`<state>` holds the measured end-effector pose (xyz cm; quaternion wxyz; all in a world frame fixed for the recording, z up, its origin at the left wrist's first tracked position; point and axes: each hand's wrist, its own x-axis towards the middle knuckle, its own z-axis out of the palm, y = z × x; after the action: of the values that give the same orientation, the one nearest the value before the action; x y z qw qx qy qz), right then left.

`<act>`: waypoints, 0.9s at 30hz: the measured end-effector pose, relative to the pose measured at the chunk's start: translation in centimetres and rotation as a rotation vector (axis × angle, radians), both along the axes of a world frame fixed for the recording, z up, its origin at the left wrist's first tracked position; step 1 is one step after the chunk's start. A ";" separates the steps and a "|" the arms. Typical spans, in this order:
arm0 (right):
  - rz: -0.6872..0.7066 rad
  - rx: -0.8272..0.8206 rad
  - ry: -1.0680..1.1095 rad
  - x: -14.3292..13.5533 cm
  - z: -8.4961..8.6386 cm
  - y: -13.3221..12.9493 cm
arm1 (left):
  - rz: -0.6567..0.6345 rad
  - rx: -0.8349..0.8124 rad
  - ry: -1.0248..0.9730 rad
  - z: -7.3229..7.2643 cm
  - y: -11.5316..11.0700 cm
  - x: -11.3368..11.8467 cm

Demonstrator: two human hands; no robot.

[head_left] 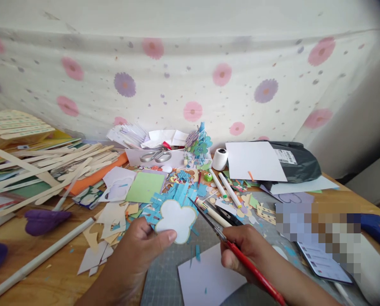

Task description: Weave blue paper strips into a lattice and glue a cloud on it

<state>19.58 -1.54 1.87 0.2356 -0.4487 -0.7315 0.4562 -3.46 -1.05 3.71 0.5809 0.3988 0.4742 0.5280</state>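
Note:
My left hand (147, 244) pinches a white flower-shaped paper piece (176, 219) with a thin yellowish edge, thumb on its front. Blue fringed paper strips (180, 192) show behind and above the flower. My right hand (243, 250) is closed around a long tool with a red handle (253, 268) and a thin metal end pointing up and left, its tip near the flower's upper right edge. Below the hands, a white paper sheet (209, 278) lies on the grey cutting mat (161, 280).
Wooden sticks (52, 168) are piled at the left beside a purple object (45, 221). Behind are grey-handled scissors (156, 156), a white thread spool (220, 159) and paper scraps. Two markers (230, 190) lie in the middle. A phone (325, 261) rests at the right.

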 end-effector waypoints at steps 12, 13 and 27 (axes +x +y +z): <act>0.115 -0.026 0.155 -1.0 -0.4 -0.6 | -0.006 -0.019 -0.257 -0.5 0.3 -0.2; 0.129 -0.016 0.153 -1.0 -0.6 -0.7 | 0.010 -0.010 -0.275 -0.5 0.3 -0.2; 0.249 -0.034 0.010 -1.2 0.1 -1.2 | -0.014 0.047 0.082 0.3 0.6 -1.5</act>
<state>18.34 -2.70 1.99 0.1731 -0.3560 -0.7726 0.4963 -4.96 -0.41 4.03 0.5550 0.4371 0.4822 0.5181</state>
